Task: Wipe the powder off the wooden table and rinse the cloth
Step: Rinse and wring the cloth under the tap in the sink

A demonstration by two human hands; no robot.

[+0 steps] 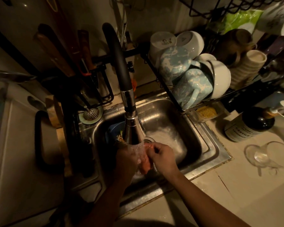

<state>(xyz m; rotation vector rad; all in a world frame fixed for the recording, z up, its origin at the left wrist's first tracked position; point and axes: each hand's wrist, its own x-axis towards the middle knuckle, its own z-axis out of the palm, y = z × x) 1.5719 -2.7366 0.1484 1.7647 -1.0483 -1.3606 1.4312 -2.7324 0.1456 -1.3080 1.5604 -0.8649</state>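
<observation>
Both my hands hold a wet pink-orange cloth (145, 163) over the steel sink (202, 128). Water sprays from the faucet head (132, 130) straight onto the cloth. My left hand (127, 158) grips the cloth from the left, partly in shadow. My right hand (162, 157) pinches its upper right part with curled fingers. The cloth hangs bunched between the two hands. The wooden table is not in view.
A dish rack (184, 102) with mugs and bowls stands right behind the sink. A dark soap bottle (251, 126) and an upturned glass (262, 156) sit on the right counter. A drain strainer (90, 114) lies at the sink's back left, knives behind it.
</observation>
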